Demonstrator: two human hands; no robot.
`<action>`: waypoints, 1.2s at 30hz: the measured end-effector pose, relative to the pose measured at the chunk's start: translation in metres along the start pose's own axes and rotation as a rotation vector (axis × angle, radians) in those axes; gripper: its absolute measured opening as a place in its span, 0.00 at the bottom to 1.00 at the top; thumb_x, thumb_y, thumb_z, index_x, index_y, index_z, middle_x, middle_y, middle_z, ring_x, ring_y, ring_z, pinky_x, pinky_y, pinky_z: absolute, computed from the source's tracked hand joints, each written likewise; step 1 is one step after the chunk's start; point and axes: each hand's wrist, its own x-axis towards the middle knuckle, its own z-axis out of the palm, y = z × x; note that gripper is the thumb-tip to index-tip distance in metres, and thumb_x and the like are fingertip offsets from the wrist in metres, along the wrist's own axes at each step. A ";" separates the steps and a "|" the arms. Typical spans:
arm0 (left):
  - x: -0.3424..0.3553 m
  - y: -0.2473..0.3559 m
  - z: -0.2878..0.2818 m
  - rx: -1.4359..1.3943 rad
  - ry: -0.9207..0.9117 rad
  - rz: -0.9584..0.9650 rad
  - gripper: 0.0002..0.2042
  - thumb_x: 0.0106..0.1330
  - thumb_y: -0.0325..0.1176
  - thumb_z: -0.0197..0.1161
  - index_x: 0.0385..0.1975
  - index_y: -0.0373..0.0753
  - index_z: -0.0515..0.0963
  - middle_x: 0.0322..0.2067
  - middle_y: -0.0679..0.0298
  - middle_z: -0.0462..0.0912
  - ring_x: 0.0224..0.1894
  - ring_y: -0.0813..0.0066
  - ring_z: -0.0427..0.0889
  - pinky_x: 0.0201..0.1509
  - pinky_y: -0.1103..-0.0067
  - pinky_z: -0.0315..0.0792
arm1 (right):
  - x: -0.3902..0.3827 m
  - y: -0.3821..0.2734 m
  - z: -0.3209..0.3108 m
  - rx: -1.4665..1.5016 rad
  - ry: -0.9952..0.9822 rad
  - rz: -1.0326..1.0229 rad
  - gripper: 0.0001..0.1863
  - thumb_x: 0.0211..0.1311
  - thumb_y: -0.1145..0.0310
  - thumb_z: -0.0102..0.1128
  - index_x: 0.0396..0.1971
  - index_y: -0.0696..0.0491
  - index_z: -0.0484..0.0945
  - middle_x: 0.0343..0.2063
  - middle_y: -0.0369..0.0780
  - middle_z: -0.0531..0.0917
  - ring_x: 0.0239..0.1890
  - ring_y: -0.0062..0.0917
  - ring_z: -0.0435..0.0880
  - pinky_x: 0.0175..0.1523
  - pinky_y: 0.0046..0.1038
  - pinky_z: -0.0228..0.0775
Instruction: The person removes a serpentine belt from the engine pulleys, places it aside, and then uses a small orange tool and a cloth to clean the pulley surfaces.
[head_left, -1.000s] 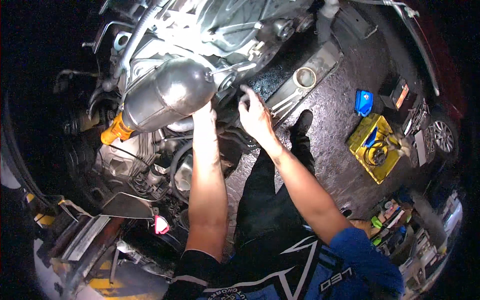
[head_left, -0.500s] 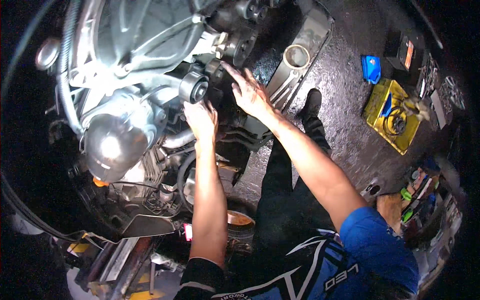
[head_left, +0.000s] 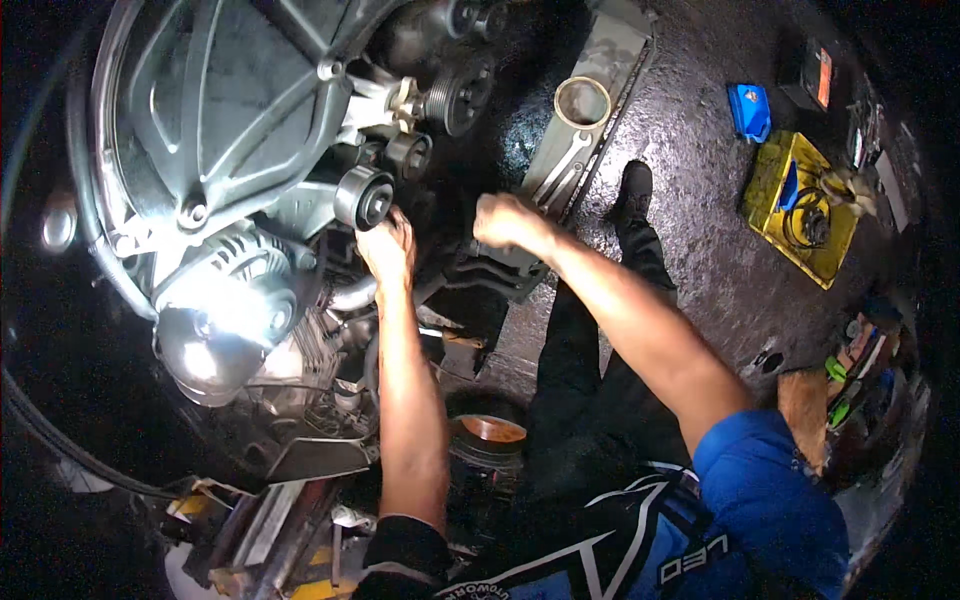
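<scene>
Our right hand has withdrawn, clenched; the pulley, axis crosswise, faces right; left hand: fingertips hidden, grip unclear.

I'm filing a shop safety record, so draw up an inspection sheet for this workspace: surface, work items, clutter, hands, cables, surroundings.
Surface: dark floor, shiny in patches; possibly wet or oily.
Work items: engine with a ribbed cover; round pulley at its lower right.
Clutter: wrenches lying on a long grey part; yellow bin holding parts; blue container beyond it.
Hands: left hand at the pulley's lower edge, grip unclear; right hand curled, apart from the pulley, contents not visible.
Cables: dark hoses below the right hand; electrical wiring hard to tell.
Surroundings: brown board at lower right; dark outer edges.
</scene>
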 end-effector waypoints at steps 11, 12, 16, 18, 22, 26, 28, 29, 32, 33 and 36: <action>-0.001 0.002 0.004 -0.635 -0.069 -0.315 0.13 0.71 0.26 0.55 0.53 0.34 0.74 0.48 0.58 0.82 0.47 0.67 0.78 0.53 0.72 0.77 | -0.002 -0.030 -0.051 0.555 0.741 0.264 0.44 0.61 0.49 0.68 0.71 0.52 0.58 0.59 0.59 0.74 0.59 0.52 0.77 0.59 0.50 0.75; -0.003 -0.001 0.001 -0.521 -0.052 -0.247 0.12 0.71 0.27 0.56 0.52 0.34 0.75 0.47 0.56 0.83 0.47 0.63 0.79 0.52 0.70 0.77 | -0.001 -0.032 -0.052 0.558 0.739 0.253 0.44 0.61 0.49 0.68 0.71 0.52 0.58 0.59 0.59 0.74 0.59 0.52 0.77 0.59 0.50 0.75; 0.010 0.018 -0.008 -0.085 -0.111 -0.063 0.12 0.68 0.33 0.60 0.46 0.33 0.79 0.44 0.46 0.84 0.47 0.45 0.82 0.51 0.62 0.77 | 0.001 0.015 -0.022 1.854 -0.332 0.142 0.52 0.64 0.21 0.28 0.31 0.59 0.84 0.19 0.42 0.83 0.22 0.30 0.83 0.30 0.32 0.79; 0.010 0.019 -0.003 -0.136 -0.038 -0.049 0.14 0.67 0.36 0.61 0.44 0.32 0.80 0.42 0.44 0.84 0.46 0.40 0.82 0.52 0.60 0.76 | -0.009 0.001 -0.001 1.582 0.060 0.496 0.51 0.64 0.22 0.28 0.27 0.57 0.85 0.19 0.43 0.84 0.21 0.34 0.83 0.34 0.37 0.80; 0.000 -0.010 0.002 0.187 -0.041 0.078 0.13 0.70 0.35 0.56 0.42 0.30 0.77 0.37 0.46 0.83 0.42 0.47 0.80 0.50 0.62 0.72 | 0.001 -0.028 -0.006 0.671 1.090 0.271 0.37 0.65 0.38 0.58 0.67 0.44 0.67 0.55 0.58 0.77 0.54 0.53 0.81 0.54 0.49 0.79; -0.006 0.009 -0.018 -0.285 0.142 -0.047 0.11 0.66 0.30 0.61 0.45 0.32 0.78 0.41 0.48 0.84 0.43 0.49 0.82 0.49 0.63 0.75 | 0.001 -0.036 -0.046 0.563 0.713 0.210 0.50 0.57 0.52 0.72 0.74 0.38 0.49 0.65 0.56 0.69 0.55 0.52 0.80 0.56 0.52 0.77; 0.007 0.022 -0.027 -0.169 -0.031 0.012 0.19 0.69 0.37 0.57 0.49 0.25 0.77 0.49 0.38 0.80 0.54 0.40 0.76 0.61 0.59 0.68 | 0.024 -0.024 -0.040 0.643 1.212 0.022 0.37 0.63 0.39 0.61 0.63 0.49 0.69 0.47 0.54 0.83 0.38 0.42 0.88 0.40 0.42 0.83; 0.012 0.026 -0.029 -0.169 -0.030 0.022 0.19 0.69 0.37 0.57 0.49 0.25 0.77 0.49 0.38 0.80 0.54 0.40 0.76 0.61 0.59 0.68 | 0.021 -0.008 -0.033 1.300 0.669 0.042 0.36 0.64 0.32 0.51 0.50 0.54 0.75 0.36 0.50 0.85 0.33 0.37 0.88 0.35 0.37 0.81; 0.001 0.011 -0.027 -0.122 -0.168 -0.140 0.19 0.70 0.38 0.57 0.46 0.24 0.78 0.47 0.37 0.81 0.52 0.39 0.77 0.59 0.58 0.68 | 0.007 -0.029 -0.031 1.486 0.172 0.415 0.45 0.69 0.29 0.37 0.36 0.61 0.82 0.25 0.48 0.85 0.24 0.35 0.87 0.30 0.33 0.80; 0.011 0.023 -0.027 -0.113 -0.046 -0.042 0.15 0.68 0.34 0.58 0.44 0.27 0.78 0.43 0.39 0.82 0.48 0.39 0.79 0.54 0.58 0.72 | 0.014 -0.017 -0.009 1.091 0.568 0.376 0.35 0.68 0.35 0.47 0.48 0.56 0.77 0.36 0.52 0.83 0.33 0.42 0.87 0.38 0.39 0.80; 0.003 0.020 -0.028 -0.107 0.046 0.007 0.14 0.68 0.33 0.58 0.42 0.27 0.79 0.41 0.40 0.82 0.46 0.38 0.79 0.52 0.57 0.72 | 0.007 -0.032 -0.011 0.757 0.927 0.219 0.36 0.63 0.47 0.63 0.67 0.44 0.63 0.54 0.60 0.75 0.51 0.56 0.80 0.54 0.50 0.77</action>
